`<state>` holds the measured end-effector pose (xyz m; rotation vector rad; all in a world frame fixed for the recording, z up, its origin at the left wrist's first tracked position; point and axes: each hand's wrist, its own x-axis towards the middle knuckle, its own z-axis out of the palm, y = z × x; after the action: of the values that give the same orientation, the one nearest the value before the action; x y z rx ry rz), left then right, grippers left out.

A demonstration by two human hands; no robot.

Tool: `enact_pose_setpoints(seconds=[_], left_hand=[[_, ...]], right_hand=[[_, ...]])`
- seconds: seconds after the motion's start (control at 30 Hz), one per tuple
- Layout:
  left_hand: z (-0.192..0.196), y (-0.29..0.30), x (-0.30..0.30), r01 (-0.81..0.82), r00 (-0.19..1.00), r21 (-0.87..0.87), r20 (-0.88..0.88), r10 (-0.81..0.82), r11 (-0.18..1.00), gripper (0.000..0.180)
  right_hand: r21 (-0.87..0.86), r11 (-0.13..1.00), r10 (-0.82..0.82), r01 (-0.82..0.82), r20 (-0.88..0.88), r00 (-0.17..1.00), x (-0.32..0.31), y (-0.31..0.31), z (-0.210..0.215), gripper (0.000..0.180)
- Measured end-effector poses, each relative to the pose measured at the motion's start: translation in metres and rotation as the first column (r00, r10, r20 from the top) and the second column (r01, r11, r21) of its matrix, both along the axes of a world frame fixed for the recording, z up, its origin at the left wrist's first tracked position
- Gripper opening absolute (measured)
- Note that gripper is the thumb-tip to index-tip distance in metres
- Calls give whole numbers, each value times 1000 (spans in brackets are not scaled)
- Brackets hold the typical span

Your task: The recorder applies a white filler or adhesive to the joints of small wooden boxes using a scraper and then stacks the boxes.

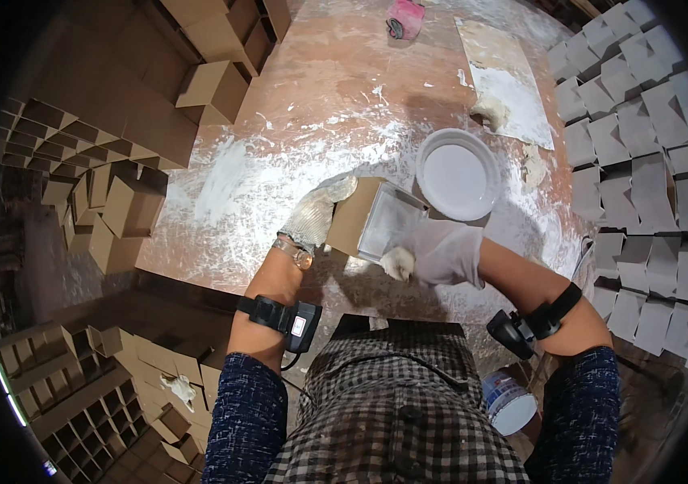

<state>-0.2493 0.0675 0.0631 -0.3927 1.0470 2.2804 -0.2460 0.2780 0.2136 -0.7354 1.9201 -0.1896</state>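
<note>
A small cardboard box sits on the worktable in front of me, its right-hand face or opening coated white. My left hand, in a knitted glove, grips the box from its left side. In a white-smeared glove, my right hand is closed at the box's white side, near its front corner. A pale wad or glove tip shows at its fingers, and I cannot make out what they hold. Just beyond that hand stands a round white basin with white liquid or paste in it.
Plain brown boxes are piled at left, with divided cartons lower left. Stacked white-coated boxes line the right. A white-smeared sheet and a pink cloth lie farther back on the smeared table. A bucket stands low right.
</note>
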Motion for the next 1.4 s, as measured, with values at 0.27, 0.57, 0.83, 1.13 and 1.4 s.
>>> enact_pose_setpoints(seconds=[0.27, 0.57, 0.83, 1.13, 1.4], left_hand=[[-8, 0, -4, -29, 997, 59, 78, 25, 998, 40], [4, 2, 3, -5, 996, 147, 91, -9, 989, 45], [14, 6, 46, -54, 997, 116, -48, 59, 992, 59], [-18, 1, 103, -246, 968, 262, 15, 251, 933, 65], [-27, 9, 109, -334, 941, 155, 2, 338, 930, 67]], right_hand=[[-352, 454, -568, 819, 594, 570, 9, 53, -44, 20], [-443, -57, -645, 895, 700, 306, 36, 82, 28, 33], [-786, 599, -741, 154, -471, 479, 71, -4, -17, 25], [-817, 575, -748, 37, -507, 429, 95, -43, -72, 19], [-553, 813, -574, 180, -712, 406, 64, -35, -73, 17]])
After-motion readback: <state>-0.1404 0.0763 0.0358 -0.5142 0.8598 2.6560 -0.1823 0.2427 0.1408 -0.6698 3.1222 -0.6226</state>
